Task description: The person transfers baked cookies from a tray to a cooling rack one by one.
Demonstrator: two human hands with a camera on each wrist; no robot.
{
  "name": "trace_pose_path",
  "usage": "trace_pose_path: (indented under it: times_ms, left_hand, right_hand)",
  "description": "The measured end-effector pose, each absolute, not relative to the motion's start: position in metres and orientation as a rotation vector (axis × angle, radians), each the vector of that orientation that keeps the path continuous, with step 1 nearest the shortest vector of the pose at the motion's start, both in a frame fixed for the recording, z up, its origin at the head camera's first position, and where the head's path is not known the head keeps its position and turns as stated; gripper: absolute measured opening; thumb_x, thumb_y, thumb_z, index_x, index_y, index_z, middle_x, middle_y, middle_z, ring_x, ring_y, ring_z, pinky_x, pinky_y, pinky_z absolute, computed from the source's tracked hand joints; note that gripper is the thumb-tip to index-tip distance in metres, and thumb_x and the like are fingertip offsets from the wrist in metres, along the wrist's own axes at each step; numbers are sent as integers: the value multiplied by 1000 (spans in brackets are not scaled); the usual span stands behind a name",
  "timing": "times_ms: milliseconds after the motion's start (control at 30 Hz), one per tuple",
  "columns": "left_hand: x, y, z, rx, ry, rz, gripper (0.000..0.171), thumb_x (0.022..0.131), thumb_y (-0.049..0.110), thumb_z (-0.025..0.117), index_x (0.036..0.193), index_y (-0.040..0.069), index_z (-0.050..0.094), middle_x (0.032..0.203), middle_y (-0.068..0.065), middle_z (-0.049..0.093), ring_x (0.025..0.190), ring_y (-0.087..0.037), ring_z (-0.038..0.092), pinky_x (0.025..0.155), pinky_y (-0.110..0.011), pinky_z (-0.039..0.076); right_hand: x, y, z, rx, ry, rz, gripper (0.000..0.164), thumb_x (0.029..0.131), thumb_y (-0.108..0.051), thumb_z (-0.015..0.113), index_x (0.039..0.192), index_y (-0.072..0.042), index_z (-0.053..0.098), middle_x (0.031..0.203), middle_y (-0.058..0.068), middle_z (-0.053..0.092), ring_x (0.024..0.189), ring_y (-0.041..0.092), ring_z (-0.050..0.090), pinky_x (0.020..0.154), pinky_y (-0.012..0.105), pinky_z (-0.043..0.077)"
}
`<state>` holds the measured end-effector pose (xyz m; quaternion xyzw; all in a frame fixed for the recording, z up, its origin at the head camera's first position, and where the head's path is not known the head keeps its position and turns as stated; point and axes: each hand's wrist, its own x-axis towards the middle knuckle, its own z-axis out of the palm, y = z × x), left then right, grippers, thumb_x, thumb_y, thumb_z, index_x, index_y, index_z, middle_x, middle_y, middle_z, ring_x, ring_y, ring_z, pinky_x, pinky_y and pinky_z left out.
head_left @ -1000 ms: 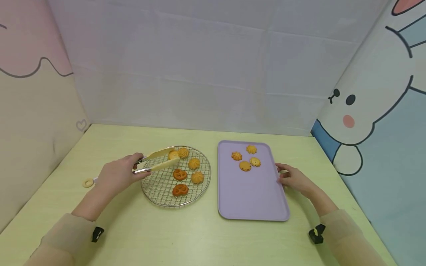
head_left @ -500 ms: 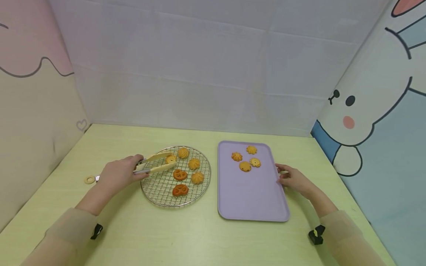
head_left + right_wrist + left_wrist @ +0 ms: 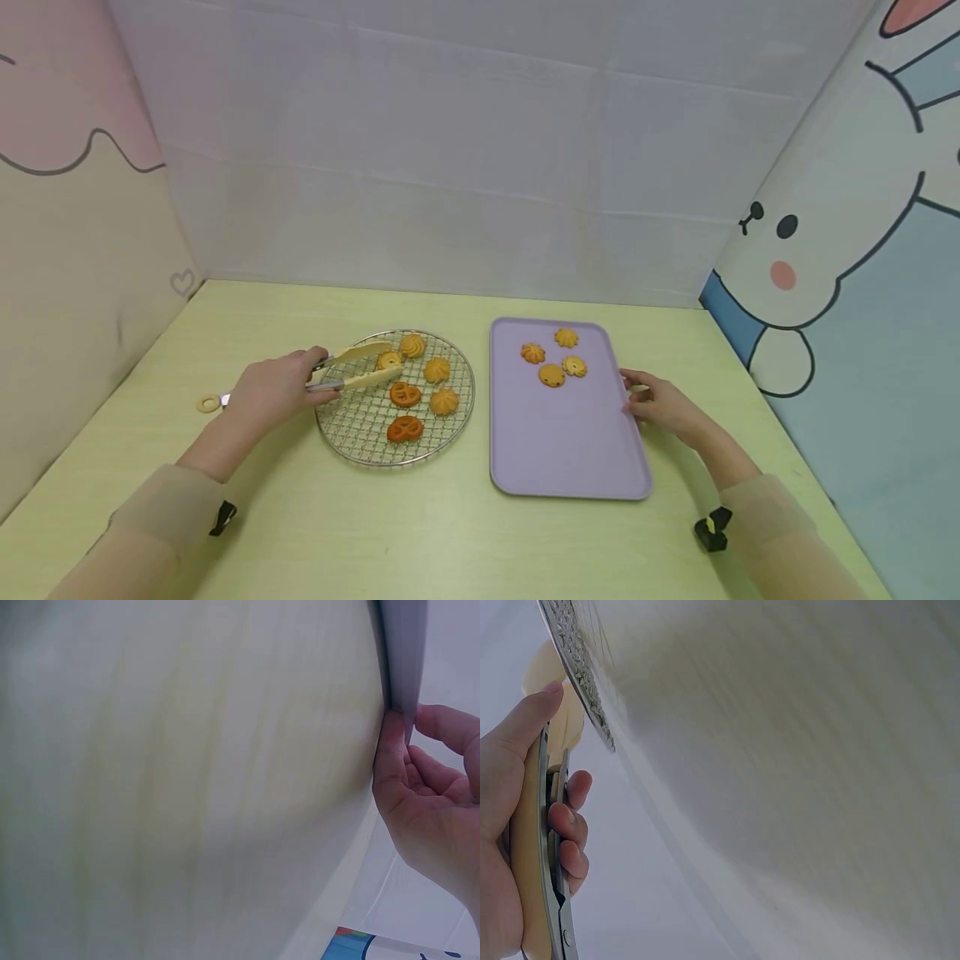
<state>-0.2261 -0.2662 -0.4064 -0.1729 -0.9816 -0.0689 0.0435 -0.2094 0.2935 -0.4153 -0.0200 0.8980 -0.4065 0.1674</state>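
My left hand [image 3: 276, 387] grips a pair of tongs [image 3: 534, 847] with cream-coloured tips, fingers and thumb wrapped round the handles. The spread tips reach over the round wire rack [image 3: 352, 442], one on each side of a ring-shaped cookie [image 3: 388, 360]. Close by on the rack lie a swirl cookie [image 3: 412, 345], two star-piped cookies and two brown pretzel-shaped cookies [image 3: 405, 394]. At its right edge, my right hand [image 3: 663, 404] holds the lilac tray [image 3: 570, 450]; the right wrist view shows thumb and fingers on either side of the rim [image 3: 405, 667].
Several cookies [image 3: 552, 375] lie in the far half of the tray. Rack and tray stand side by side on a pale yellow-green table [image 3: 405, 533], a narrow strip of tabletop between them. A pale wall [image 3: 465, 167] closes off the back, with cartoon-printed panels at both sides.
My left hand drew the tongs slightly back to the left, then forward again to the right. The ring-shaped cookie shifted a little, away from the swirl cookie. My right hand stays at the tray.
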Motion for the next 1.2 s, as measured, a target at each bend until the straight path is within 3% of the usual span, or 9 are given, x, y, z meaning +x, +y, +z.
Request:
trace_pose_path:
  times_ms: [533,1200]
  left_hand:
    - [-220,-257,-386,-479,-2997,-324,56,77,50,72,110,9,53,75,1,57,54,-13,47,43,-28,35]
    - [-216,-227,-359,-534,-2954,-331,60,78,52,71,119,12,53,86,0,62,66,-14,55,49,-29,40]
  right_hand:
    - [-211,296,-418,-67,2561,-1151,61,91,-8,58,144,3,29,130,25,41,105,28,50,78,25,50]
    - [-210,296,-417,-103,2549,-1189,62,92,-8,58,144,5,28,131,27,41,107,30,50,78,26,51]
